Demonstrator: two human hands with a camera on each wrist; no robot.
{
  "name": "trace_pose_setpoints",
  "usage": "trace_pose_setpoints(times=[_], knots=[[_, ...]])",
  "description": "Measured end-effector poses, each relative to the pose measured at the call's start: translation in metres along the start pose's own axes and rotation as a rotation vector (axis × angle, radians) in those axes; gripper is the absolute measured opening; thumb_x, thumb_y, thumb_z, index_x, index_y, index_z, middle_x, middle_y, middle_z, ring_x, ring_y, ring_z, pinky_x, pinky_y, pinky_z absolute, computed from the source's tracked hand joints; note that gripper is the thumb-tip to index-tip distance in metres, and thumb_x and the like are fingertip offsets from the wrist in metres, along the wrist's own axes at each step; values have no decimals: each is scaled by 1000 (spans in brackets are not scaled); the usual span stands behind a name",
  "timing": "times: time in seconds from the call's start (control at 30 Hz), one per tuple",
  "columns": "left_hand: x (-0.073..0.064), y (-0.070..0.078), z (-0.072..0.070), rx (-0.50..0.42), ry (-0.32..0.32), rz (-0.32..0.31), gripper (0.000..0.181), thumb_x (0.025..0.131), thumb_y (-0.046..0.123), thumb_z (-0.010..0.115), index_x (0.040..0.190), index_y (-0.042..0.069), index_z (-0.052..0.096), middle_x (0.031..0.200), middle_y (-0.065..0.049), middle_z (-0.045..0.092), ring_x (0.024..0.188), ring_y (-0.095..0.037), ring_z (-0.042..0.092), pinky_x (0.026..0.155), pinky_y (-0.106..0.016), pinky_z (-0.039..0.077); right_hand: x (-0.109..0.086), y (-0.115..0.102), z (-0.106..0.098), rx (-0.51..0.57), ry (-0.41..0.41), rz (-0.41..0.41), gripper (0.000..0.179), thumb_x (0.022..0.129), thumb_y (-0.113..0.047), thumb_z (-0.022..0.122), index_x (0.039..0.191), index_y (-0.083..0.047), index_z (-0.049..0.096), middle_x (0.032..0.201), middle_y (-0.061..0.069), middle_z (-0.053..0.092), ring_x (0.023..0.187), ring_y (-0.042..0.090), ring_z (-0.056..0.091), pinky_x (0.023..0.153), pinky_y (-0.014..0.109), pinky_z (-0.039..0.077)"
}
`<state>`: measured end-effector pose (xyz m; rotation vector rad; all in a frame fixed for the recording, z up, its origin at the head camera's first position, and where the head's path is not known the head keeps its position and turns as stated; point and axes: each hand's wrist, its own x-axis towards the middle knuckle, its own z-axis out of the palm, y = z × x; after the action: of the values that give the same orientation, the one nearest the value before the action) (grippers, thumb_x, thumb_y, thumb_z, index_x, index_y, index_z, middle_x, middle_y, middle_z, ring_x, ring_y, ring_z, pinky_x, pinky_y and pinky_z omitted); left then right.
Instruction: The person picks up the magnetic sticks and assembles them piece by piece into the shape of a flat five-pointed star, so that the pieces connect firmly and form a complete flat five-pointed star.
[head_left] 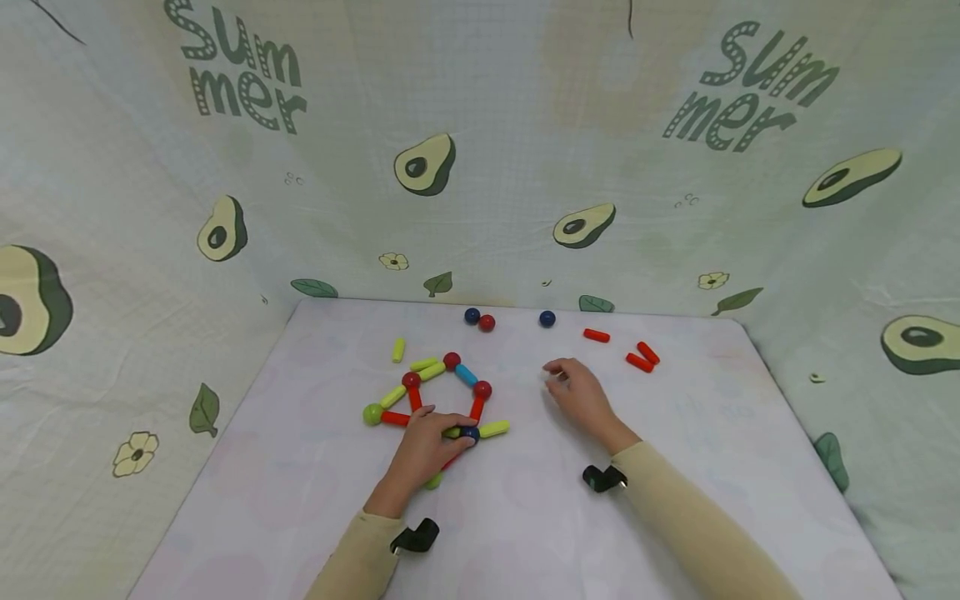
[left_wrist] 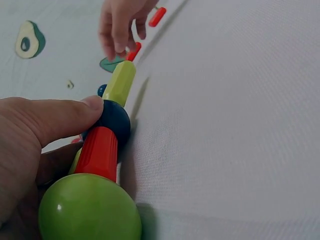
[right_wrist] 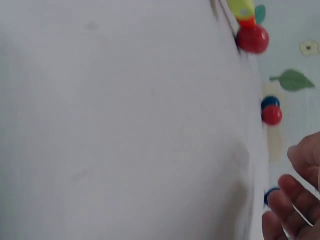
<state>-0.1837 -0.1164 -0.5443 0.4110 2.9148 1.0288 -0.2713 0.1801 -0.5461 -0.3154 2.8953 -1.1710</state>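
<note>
A flat framework of coloured rods and balls lies on the table. My left hand [head_left: 427, 446] rests over its near part, gripping at a dark blue ball [left_wrist: 114, 122] with the thumb pressed on it. From that ball a yellow-green rod [head_left: 494, 429] sticks out to the right, and a red rod [left_wrist: 98, 154] leads to a green ball [left_wrist: 90, 210]. Red balls [head_left: 483, 389], a light blue rod [head_left: 466, 375] and another green ball [head_left: 372, 414] form other parts; my left hand hides some joints. Holding nothing, my right hand [head_left: 583, 400] hovers right of the framework, fingers loosely bent.
Loose red rods [head_left: 640, 362] lie at the back right. Toward the back edge sit a dark blue ball [head_left: 547, 318], with another beside a red ball [head_left: 487, 323]. A loose yellow-green rod [head_left: 398, 350] lies behind the framework. Printed cloth [head_left: 495, 242] hangs around the table.
</note>
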Motion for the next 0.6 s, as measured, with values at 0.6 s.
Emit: trace_pose_setpoints(times=[0.6], knots=[[-1, -3, 7, 14, -3, 21, 32, 89, 34, 80, 120, 27, 76, 113, 7, 75, 111, -16, 67, 117, -52, 27, 58, 52, -48, -433, 106, 132, 32, 99, -12, 65, 128, 1, 61, 118, 24, 64, 104, 40, 56, 88, 54, 52]])
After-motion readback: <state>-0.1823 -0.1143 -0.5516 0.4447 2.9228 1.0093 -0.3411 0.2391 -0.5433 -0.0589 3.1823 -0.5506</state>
